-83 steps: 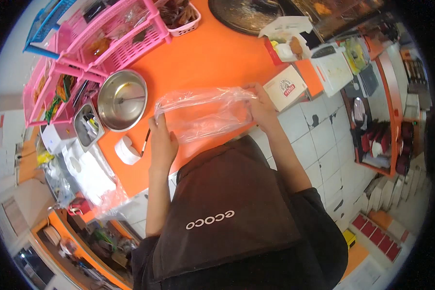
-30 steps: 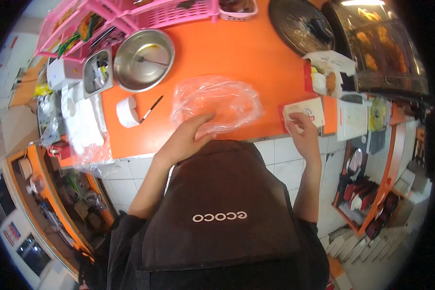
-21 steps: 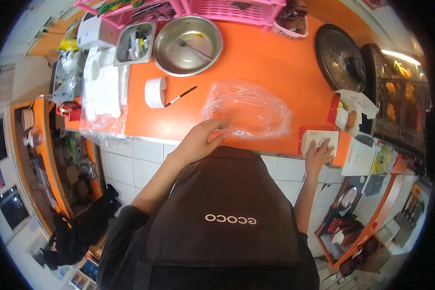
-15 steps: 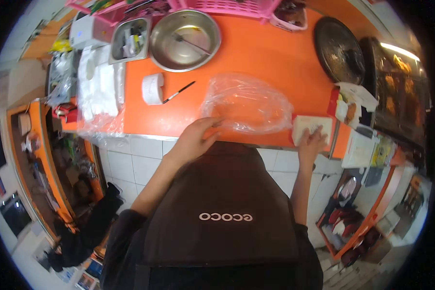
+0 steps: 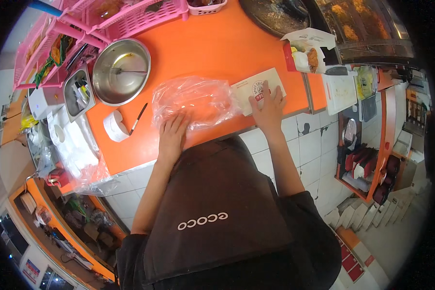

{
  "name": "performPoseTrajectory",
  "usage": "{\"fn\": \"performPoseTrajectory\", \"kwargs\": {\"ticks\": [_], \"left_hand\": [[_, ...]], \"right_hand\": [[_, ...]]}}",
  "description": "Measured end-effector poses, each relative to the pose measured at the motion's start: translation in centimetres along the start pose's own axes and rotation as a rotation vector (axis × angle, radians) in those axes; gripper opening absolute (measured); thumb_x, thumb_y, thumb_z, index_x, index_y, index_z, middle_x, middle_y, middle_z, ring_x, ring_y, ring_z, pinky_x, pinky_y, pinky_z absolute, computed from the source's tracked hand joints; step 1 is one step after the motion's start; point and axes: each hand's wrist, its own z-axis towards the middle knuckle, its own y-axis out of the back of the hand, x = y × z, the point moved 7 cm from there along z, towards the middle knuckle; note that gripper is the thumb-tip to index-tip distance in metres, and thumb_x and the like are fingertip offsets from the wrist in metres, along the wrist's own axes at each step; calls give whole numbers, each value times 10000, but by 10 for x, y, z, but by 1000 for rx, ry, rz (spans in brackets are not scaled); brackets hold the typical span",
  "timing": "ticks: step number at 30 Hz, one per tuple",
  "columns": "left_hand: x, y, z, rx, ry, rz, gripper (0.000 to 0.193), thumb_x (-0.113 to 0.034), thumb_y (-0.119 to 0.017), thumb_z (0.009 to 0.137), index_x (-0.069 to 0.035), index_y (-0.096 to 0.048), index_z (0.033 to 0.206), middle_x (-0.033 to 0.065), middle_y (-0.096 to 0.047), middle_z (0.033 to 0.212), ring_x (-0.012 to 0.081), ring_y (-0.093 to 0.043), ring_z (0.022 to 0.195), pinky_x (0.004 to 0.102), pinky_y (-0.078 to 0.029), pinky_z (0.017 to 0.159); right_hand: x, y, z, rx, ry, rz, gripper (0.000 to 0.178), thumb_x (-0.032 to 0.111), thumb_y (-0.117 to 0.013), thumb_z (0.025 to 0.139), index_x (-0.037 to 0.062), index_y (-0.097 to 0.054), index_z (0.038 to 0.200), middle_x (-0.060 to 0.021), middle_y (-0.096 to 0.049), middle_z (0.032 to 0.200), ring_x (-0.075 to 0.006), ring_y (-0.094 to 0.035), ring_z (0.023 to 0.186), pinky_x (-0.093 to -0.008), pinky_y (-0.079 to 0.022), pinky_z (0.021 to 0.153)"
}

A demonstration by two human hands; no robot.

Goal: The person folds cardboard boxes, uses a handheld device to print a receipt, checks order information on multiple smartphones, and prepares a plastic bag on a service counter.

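A clear plastic bag (image 5: pixel 200 94) lies spread and crinkled on the orange counter in front of me. My left hand (image 5: pixel 173 137) rests with extended fingers on its near left edge. To the bag's right is a closed cream-coloured carton (image 5: pixel 245 93) with a printed lid. My right hand (image 5: pixel 268 112) lies on that lid with its fingers spread. The bag's right end meets the carton's left side. Left of the bag are a black-and-white pen (image 5: pixel 138 119) and a curled white paper band (image 5: pixel 113 127).
A steel basin (image 5: pixel 118 89) holding a fork stands at the back left, beside a metal tray (image 5: pixel 68 88) of small items. Pink racks (image 5: pixel 145 21) line the back. At the right sit an open food carton (image 5: pixel 302 62), a dark round pan (image 5: pixel 261 17) and a white board (image 5: pixel 340 94).
My view has turned right, so counter things sit further left. My left hand has come down onto the bag's near edge. The right hand remains on the carton.
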Motion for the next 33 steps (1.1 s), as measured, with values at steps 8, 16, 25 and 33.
{"fn": "performPoseTrajectory", "kwargs": {"ticks": [8,16,25,33], "left_hand": [[47,-1,83,-281,108,-49,475,-4,-557,792,-44,-622,1261,178,-651,1214,345,-585,1165,464,-466,975],[20,21,119,-318,-15,-59,410,-92,-610,826,-32,-608,1232,148,-616,1245,324,-563,1178,466,-434,1027],[26,73,-14,-340,138,-420,405,-154,-644,902,-31,-587,1284,144,-608,1260,337,-532,1180,466,-425,1026],[102,117,-146,-509,373,-456,393,-72,-633,871,-62,-595,1262,128,-627,1145,327,-582,1068,433,-471,952]], "right_hand": [[-28,-11,-14,-25,104,20,775,488,-620,925,97,-365,1544,-429,-253,1500,-583,-274,1366,-626,-190,1159],[40,-5,-58,88,289,21,779,411,-687,894,90,-380,1534,-447,-317,1416,-579,-332,1305,-625,-309,1078],[167,-36,-74,323,571,13,835,379,-744,838,94,-379,1533,-401,-354,1373,-532,-389,1223,-584,-377,1020],[263,-33,-47,640,503,422,460,169,-713,903,10,-590,1316,-127,-541,1089,-200,-566,862,-321,-513,702]]}}
